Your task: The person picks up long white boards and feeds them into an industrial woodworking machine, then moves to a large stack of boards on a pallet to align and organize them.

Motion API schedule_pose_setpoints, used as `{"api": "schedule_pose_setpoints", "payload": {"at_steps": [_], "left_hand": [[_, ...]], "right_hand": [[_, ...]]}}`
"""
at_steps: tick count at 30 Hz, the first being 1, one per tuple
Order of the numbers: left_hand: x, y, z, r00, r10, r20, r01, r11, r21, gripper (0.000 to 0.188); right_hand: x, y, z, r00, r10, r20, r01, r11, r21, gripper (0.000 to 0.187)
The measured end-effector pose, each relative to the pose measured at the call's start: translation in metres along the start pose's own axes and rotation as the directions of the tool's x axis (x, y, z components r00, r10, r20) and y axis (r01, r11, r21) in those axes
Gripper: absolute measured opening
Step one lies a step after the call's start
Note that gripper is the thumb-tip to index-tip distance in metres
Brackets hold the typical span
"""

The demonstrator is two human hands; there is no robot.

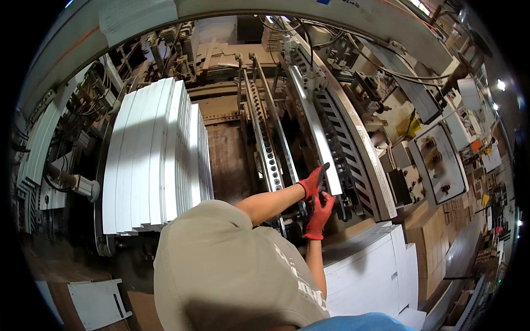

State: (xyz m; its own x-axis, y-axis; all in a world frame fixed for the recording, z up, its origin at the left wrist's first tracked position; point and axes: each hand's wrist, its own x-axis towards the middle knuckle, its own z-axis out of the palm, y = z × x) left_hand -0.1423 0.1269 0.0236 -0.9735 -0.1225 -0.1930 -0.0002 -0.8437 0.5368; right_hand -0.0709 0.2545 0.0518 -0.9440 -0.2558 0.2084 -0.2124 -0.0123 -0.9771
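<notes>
A long, narrow white board (319,135) lies lengthwise on the machine rails, its near end at my gloved hands. My left hand (312,182), in a red glove with a dark fingertip, grips the board's left edge close to that end. Just below it, my right hand (319,218), also in a red glove, has its fingers closed at the board's near end. The undersides of both hands are hidden. To the left of the board runs a chain rail (268,149) with a row of round holes.
Tall rows of white boards (146,160) stand on the left. A striped belt track (348,143) runs along the right side, beside a long metal beam (367,160). White panels (370,270) are stacked at the lower right, near cardboard boxes (428,248). A grey frame beam (232,6) crosses overhead.
</notes>
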Motion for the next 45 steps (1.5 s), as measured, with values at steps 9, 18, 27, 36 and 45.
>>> {"api": "schedule_pose_setpoints", "payload": {"at_steps": [9, 18, 27, 36, 45], "left_hand": [[-0.074, 0.049, 0.017, 0.779, 0.446, -0.44, -0.286, 0.878, 0.383, 0.052], [-0.226, 0.086, -0.057, 0.63, 0.673, -0.387, -0.074, 0.548, 0.833, 0.04], [-0.311, 0.085, -0.087, 0.358, 0.732, -0.58, 0.353, 0.469, 0.81, 0.051], [-0.337, 0.079, -0.139, 0.184, 0.635, -0.751, 0.6, 0.532, 0.597, 0.07], [-0.353, 0.048, -0.207, -0.017, 0.737, -0.676, 0.637, 0.528, 0.561, 0.069]], "right_hand": [[-0.032, -0.027, 0.001, 0.993, -0.016, 0.117, 0.03, 0.993, -0.115, 0.017], [-0.023, -0.025, 0.023, 0.952, -0.125, 0.279, 0.231, 0.891, -0.392, 0.02], [-0.025, -0.02, 0.022, 0.962, -0.074, 0.263, 0.178, 0.902, -0.394, 0.016], [-0.026, -0.023, 0.021, 0.922, -0.222, 0.317, 0.354, 0.813, -0.462, 0.016], [-0.028, -0.029, 0.023, 0.907, -0.212, 0.363, 0.374, 0.802, -0.465, 0.015]]}}
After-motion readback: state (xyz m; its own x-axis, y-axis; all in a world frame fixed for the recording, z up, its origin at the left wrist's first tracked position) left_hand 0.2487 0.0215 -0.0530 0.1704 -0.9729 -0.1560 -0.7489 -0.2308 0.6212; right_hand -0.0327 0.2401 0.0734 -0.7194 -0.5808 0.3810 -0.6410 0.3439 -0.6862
